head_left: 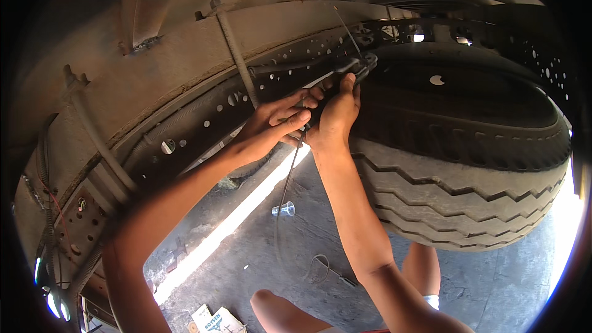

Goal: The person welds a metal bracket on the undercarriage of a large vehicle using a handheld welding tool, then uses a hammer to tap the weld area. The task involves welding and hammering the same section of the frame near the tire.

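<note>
My right hand (336,111) is wrapped round a dark clamp-like tool (364,69), with the thumb up along its side. A thin straight rod (346,31) slants up from the tool's far end. Close beside it, my left hand (280,117) has its thumb and fingers apart, and its fingertips reach the dark body of the tool; shadow hides the exact contact. A dark cable (287,185) hangs from between my hands toward the floor. Both hands are raised between a perforated metal rail and a large tire (456,191).
A vehicle frame with a holed rail (206,124) and threaded rods (236,52) runs along the left and overhead. On the grey floor (246,290) lie a clear plastic cup (283,209), a looped cable (320,266) and printed cardboard (217,320). Wires (49,209) hang at far left.
</note>
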Motion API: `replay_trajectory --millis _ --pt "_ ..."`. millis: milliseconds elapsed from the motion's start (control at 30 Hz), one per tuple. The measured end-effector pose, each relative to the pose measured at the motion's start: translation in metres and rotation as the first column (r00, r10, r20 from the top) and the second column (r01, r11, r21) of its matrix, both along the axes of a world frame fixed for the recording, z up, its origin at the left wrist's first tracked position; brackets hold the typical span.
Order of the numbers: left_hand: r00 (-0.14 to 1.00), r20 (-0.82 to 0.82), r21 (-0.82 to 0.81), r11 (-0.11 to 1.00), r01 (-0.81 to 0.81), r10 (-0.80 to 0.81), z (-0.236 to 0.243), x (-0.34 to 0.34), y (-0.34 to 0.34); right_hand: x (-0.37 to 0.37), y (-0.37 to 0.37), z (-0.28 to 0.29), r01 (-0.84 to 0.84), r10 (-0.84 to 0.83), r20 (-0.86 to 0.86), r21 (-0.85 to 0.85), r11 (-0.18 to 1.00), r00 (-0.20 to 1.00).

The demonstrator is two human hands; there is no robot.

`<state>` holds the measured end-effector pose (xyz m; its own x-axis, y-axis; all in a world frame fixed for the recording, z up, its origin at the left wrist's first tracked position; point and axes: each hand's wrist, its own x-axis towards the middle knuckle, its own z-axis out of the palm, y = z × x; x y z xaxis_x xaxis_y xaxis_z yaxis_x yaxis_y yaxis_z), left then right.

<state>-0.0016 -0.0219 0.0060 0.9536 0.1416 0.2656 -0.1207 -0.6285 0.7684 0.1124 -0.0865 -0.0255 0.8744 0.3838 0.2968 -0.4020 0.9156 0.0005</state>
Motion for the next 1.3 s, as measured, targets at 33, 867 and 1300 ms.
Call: replay_trajectory --millis 33,867,1300 --pt "1.000 -0.021 0.013 1.000 0.000 0.000 0.000 0.000 0.001 0.000 -0.001 0.000 0.004 -0.003 0.015 -0.060 0.998 1.000" --pt "0.997 0.074 0.028 1.000 -0.001 -0.001 -0.011 0.004 0.012 -0.002 0.006 0.000 0.128 -0.103 0.191 -0.121 0.984 0.976" --pt "0.998 0.066 0.010 1.000 -0.001 0.000 -0.012 0.004 0.014 -0.003 0.005 -0.001 0.149 -0.120 0.203 -0.131 0.980 0.972"
